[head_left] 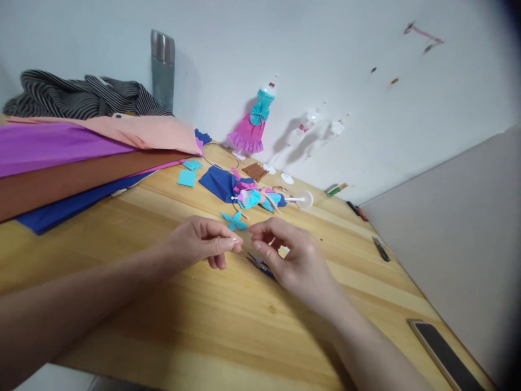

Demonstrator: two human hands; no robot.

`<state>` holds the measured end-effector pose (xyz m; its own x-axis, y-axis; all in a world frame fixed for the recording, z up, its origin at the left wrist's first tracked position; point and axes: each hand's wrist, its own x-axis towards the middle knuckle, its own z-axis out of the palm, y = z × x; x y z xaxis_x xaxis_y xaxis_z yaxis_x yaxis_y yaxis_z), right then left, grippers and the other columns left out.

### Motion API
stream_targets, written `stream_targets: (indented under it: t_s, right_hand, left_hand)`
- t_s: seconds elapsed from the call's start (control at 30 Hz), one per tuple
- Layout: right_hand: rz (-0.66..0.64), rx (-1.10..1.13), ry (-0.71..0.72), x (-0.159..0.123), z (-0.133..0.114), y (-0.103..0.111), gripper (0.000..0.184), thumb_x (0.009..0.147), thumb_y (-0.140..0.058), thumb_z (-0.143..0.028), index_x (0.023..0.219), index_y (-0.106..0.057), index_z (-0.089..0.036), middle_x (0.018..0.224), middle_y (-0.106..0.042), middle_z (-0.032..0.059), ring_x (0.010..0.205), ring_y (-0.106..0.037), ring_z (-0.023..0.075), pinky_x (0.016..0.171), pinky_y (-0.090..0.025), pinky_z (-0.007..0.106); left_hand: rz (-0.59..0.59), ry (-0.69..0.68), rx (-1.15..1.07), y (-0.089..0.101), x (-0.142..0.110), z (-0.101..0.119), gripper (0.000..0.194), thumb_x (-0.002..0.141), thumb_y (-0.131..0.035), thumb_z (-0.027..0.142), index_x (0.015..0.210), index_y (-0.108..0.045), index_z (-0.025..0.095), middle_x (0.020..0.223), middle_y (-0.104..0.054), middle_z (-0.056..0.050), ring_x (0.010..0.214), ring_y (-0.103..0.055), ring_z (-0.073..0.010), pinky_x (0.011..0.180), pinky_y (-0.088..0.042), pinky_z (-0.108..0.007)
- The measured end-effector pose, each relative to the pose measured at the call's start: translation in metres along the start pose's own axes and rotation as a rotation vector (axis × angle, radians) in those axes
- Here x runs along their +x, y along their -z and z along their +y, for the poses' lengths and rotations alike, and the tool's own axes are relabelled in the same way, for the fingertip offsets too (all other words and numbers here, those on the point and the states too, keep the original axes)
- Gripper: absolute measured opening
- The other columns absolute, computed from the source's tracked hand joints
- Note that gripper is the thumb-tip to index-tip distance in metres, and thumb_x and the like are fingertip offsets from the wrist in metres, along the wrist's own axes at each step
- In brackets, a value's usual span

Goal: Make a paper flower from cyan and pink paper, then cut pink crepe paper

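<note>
Pinching: left hand [203, 241]; item [235, 240] unclear; right hand [291, 252] partly hides tool [259, 264]

One head camera is giving this view. It is looking from above, at the near edge of the worktop [163, 309], and it is facing forward and down, across to the far edge and the pale wall [228, 49] behind. The view is leaning, so the far edge is sloping down toward the right corner. The camera is seeing the left hand [207, 241] and the right hand [288, 252] from quite near, while the far right corner is lying farther away.
</note>
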<state>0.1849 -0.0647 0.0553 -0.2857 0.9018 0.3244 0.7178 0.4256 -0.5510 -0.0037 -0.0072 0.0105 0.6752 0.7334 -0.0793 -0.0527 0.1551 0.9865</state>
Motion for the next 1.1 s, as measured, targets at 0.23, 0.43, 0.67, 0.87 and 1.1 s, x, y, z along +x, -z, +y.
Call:
stream_targets:
  t_s: [0.23, 0.43, 0.67, 0.87, 1.1]
  right_hand:
    - [0.029, 0.073, -0.011, 0.001, 0.005, -0.004, 0.012, 0.085, -0.055, -0.013, 0.090, -0.065, -0.018, 0.074, -0.063, 0.0014, 0.063, -0.057, 0.0118, 0.056, -0.044, 0.024]
    - [0.125, 0.078, -0.042, -0.001, 0.008, 0.000, 0.013, 0.085, -0.057, -0.015, 0.094, -0.066, -0.018, 0.073, -0.062, 0.0012, 0.061, -0.056, 0.0126, 0.056, -0.044, 0.026]
    - [0.080, 0.080, 0.016, -0.001, 0.003, -0.006, 0.015, 0.087, -0.053, -0.013, 0.094, -0.065, -0.019, 0.072, -0.059, 0.0004, 0.060, -0.054, 0.0114, 0.054, -0.043, 0.025]
    - [0.088, 0.064, 0.051, -0.001, 0.003, -0.014, 0.014, 0.086, -0.055, -0.013, 0.095, -0.062, -0.018, 0.074, -0.058, 0.0005, 0.061, -0.053, 0.0116, 0.054, -0.042, 0.025]
    - [0.229, -0.066, 0.110, -0.002, 0.004, -0.021, 0.009, 0.084, -0.056, -0.016, 0.078, -0.052, -0.020, 0.067, -0.048, -0.0018, 0.057, -0.045, 0.0114, 0.054, -0.039, 0.026]
  left_hand:
    - [0.029, -0.030, -0.002, 0.000, 0.000, -0.001, 0.024, 0.066, -0.069, 0.032, 0.079, -0.073, 0.012, 0.068, -0.066, -0.003, 0.056, -0.063, -0.0129, 0.046, -0.049, -0.020]
    - [0.039, -0.082, 0.002, 0.002, -0.002, 0.004, 0.027, 0.071, -0.068, 0.037, 0.085, -0.073, 0.014, 0.084, -0.071, -0.008, 0.066, -0.064, -0.0147, 0.051, -0.053, -0.022]
    - [-0.031, -0.089, 0.030, 0.005, -0.001, -0.002, 0.046, 0.073, -0.067, 0.040, 0.110, -0.068, 0.013, 0.082, -0.068, -0.007, 0.068, -0.064, -0.0150, 0.054, -0.054, -0.024]
    - [-0.111, -0.044, -0.008, 0.009, -0.002, -0.008, 0.068, 0.077, -0.065, 0.035, 0.139, -0.046, 0.012, 0.091, -0.068, -0.010, 0.090, -0.065, -0.0236, 0.063, -0.056, -0.030]
    - [-0.140, -0.018, -0.329, 0.006, -0.006, -0.009, 0.039, 0.083, -0.064, 0.031, 0.119, -0.065, 0.018, 0.115, -0.066, -0.013, 0.099, -0.062, -0.0210, 0.074, -0.054, -0.031]
